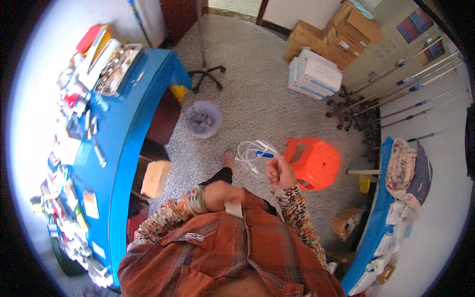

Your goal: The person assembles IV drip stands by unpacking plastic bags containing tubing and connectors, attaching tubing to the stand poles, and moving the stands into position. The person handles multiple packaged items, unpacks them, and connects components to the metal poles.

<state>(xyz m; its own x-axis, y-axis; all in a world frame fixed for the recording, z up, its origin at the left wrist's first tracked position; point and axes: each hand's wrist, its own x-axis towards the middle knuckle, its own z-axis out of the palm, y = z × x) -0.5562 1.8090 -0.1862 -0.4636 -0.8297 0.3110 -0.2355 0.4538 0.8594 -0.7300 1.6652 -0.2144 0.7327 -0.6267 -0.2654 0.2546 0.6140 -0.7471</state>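
In front of my body, my right hand (281, 174) is closed on a coiled infusion tube (249, 167). The clear loops hang around and above the fingers, and a blue roller clamp (264, 154) shows among them. Close against my plaid shirt is my left hand (221, 196), its fingers curled and mostly turned out of sight. From beneath it a small white piece (234, 209) sticks out, perhaps paper or wrapping; its kind is unclear. The two hands are apart from each other.
An orange plastic stool (316, 163) stands just right of my right hand. Ahead is a lined waste bin (203, 119). A cluttered blue table (123, 123) runs along the left. Cartons (316, 73) and wheeled drip stands (356, 106) are at the far right.
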